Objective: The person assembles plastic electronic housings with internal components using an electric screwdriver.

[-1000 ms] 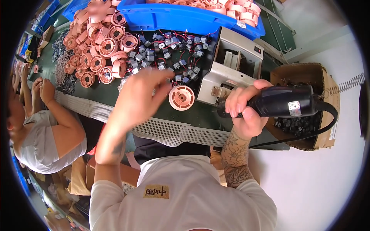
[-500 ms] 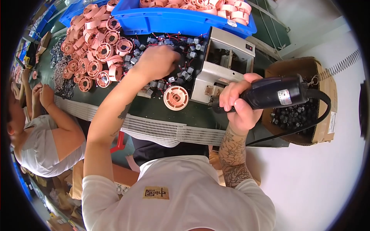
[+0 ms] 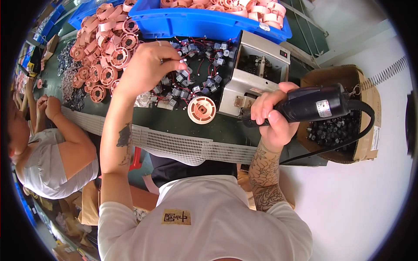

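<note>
My left hand (image 3: 148, 65) is over the pile of small grey motors (image 3: 185, 91) with red and black leads. Its thumb and forefinger pinch what looks like a thin red wire (image 3: 189, 69) that runs down among the motors. My right hand (image 3: 274, 113) is wrapped round a black electric screwdriver (image 3: 311, 103), its nose pointing left beside a metal box-shaped device. Between the hands, a round pink plastic housing (image 3: 201, 110) lies flat on the dark green bench, its slotted face up.
Pink housings (image 3: 104, 56) are heaped on the left; more fill a blue bin (image 3: 209, 24) behind. The metal device (image 3: 252, 65) stands right of the motors. A cardboard box (image 3: 370, 100) of dark parts and a coiled spring (image 3: 385, 71) are farther right. Another person (image 3: 56, 161) works at left.
My left hand has drawn back to the left from the middle of the motor pile, its fingers now pinched. The right hand and screwdriver have barely moved.
</note>
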`<action>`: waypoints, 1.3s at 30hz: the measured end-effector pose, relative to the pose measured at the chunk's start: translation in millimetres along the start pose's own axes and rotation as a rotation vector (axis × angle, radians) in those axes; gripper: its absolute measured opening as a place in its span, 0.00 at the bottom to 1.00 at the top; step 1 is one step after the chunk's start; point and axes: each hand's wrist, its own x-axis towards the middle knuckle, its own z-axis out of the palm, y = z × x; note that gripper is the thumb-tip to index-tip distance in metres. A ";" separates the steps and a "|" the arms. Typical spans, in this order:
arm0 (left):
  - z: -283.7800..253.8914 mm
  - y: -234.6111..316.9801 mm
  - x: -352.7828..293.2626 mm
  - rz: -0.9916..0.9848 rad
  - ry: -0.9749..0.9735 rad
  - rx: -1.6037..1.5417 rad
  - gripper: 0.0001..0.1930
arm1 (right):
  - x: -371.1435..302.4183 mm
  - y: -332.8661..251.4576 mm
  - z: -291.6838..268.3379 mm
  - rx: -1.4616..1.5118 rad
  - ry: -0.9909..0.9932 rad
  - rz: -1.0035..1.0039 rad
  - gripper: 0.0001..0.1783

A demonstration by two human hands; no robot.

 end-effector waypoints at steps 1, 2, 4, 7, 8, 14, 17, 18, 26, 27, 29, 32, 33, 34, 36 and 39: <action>-6.2 4.9 0.9 -0.029 -0.029 -0.021 0.09 | -0.2 -0.1 -0.4 -0.002 0.002 0.001 0.31; -13.0 10.0 2.1 0.008 -0.048 0.090 0.09 | -0.1 -0.1 -0.8 -0.007 0.009 -0.002 0.31; -20.7 10.3 2.2 0.080 -0.125 0.270 0.09 | -0.1 -0.5 -1.0 -0.011 0.014 -0.002 0.31; -20.2 10.4 9.1 0.155 -0.119 0.312 0.09 | 0.5 -0.7 -1.8 -0.017 0.019 -0.005 0.31; -21.9 13.2 8.8 0.140 -0.095 0.297 0.08 | 0.5 -0.3 -1.9 -0.016 0.005 -0.012 0.31; 16.4 13.0 -5.0 -0.041 0.338 0.081 0.06 | 0.9 -0.9 -2.2 -0.025 0.030 -0.001 0.31; 41.0 -6.3 -14.2 0.058 0.204 0.208 0.04 | 1.0 -2.3 -0.6 -0.022 0.031 0.010 0.31; 45.3 -3.9 -13.4 0.042 0.300 0.135 0.04 | 1.9 -1.0 -1.5 -0.025 0.031 0.005 0.31; 25.0 29.2 -20.8 -0.022 0.088 -0.419 0.04 | 2.4 -2.9 -3.3 -0.037 0.024 -0.029 0.31; 27.4 29.4 -24.2 -0.079 -0.010 -0.510 0.04 | 3.1 -3.8 -2.4 -0.035 0.021 -0.037 0.31; 33.4 27.6 -29.5 -0.116 -0.174 -0.561 0.03 | 3.6 -6.8 -2.4 -0.035 0.018 -0.042 0.31; 41.3 29.3 -26.8 0.074 -0.217 -0.483 0.04 | 4.8 -10.0 -2.6 -0.038 0.008 -0.055 0.31; 42.0 29.5 -25.9 0.077 -0.221 -0.486 0.04 | 4.9 -10.7 -2.9 -0.040 0.004 -0.061 0.31; 42.2 30.0 -24.9 0.097 -0.231 -0.483 0.04 | 5.1 -11.4 -2.8 -0.045 0.007 -0.063 0.31; 43.0 31.0 -22.5 0.119 -0.245 -0.483 0.05 | 5.5 -12.8 -2.7 -0.041 0.011 -0.076 0.31; 45.2 30.0 -17.8 0.166 -0.287 -0.450 0.07 | 7.6 -17.4 -7.4 -0.129 -0.105 -0.088 0.30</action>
